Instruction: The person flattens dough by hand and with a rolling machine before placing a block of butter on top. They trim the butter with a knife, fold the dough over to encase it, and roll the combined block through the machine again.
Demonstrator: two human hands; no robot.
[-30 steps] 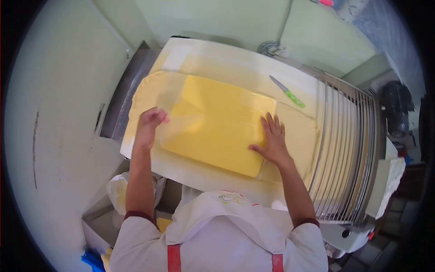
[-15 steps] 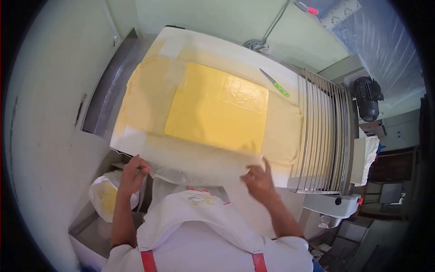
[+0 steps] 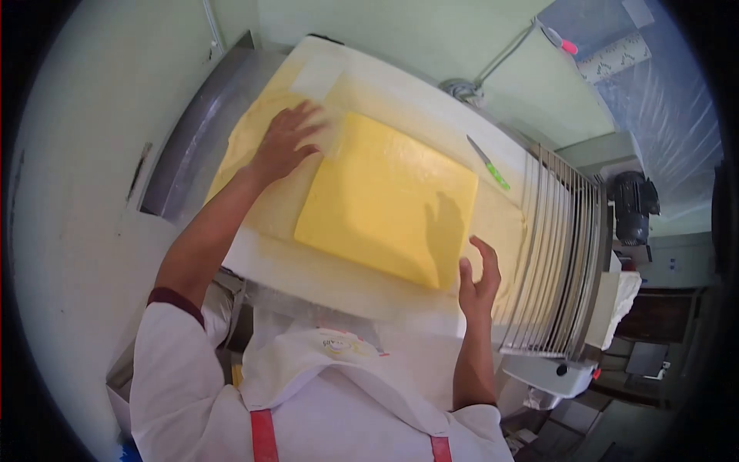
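Note:
A flat yellow slab that looks like butter (image 3: 392, 200) lies on a wide pale sheet of dough (image 3: 265, 196) on the table. My left hand (image 3: 289, 142) is over the dough by the slab's far left corner, open, with its fingers spread and slightly blurred. At the slab's near right corner is my right hand (image 3: 481, 285), also open, thumb and fingers curved apart with nothing between them. Its shadow falls across the slab. Clear plastic film (image 3: 308, 304) hangs at the near table edge, in front of my apron (image 3: 339, 350).
A knife with a green handle (image 3: 497, 175) lies beyond the slab. To the right stands a metal wire guard (image 3: 550, 254), with a black motor (image 3: 633, 208) behind it. A coiled cable (image 3: 462, 88) is by the back wall.
My left hand has moved up from the near edge to the slab's far left corner. My right hand has shifted right. The shiny film on the slab's far part no longer shows.

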